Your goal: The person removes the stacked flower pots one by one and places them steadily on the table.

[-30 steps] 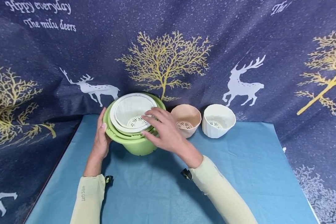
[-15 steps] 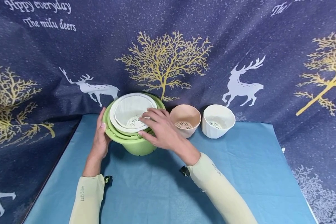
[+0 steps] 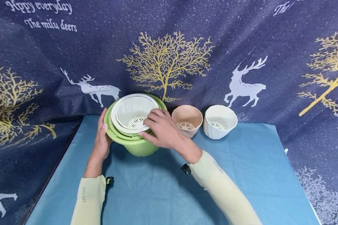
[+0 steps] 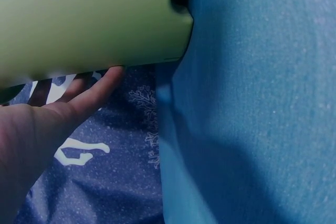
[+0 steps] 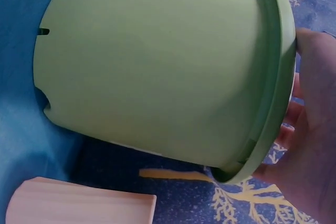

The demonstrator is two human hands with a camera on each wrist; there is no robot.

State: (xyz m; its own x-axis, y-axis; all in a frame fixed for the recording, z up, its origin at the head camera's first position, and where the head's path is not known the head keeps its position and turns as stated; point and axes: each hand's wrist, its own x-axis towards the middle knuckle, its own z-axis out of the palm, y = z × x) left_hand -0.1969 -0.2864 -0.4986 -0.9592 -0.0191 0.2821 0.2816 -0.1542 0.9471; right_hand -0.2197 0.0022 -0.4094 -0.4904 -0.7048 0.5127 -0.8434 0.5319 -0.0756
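Observation:
A green flowerpot (image 3: 140,148) stands at the back left of the table with smaller pots nested inside it. A second green rim shows in it, then a white flowerpot (image 3: 115,120) with a wide rim, and a fluted white one with a perforated bottom innermost. My left hand (image 3: 101,137) grips the outer green pot from the left, thumb on its rim and fingers along the outside wall (image 4: 89,35). My right hand (image 3: 164,129) reaches over the right side of the nest; its curled fingers dip inside the white rim, thumb at the front edge.
A pinkish-tan flowerpot (image 3: 192,118) stands just right of the nest, partly behind my right hand. Beside it is a white fluted flowerpot (image 3: 212,132). A dark blue printed cloth (image 3: 169,18) hangs close behind the pots, and a blue cloth (image 3: 146,193) covers the table.
The right hand's spread fingers have drawn closer together and curled at the white rim. The left hand and the pots stay where they were.

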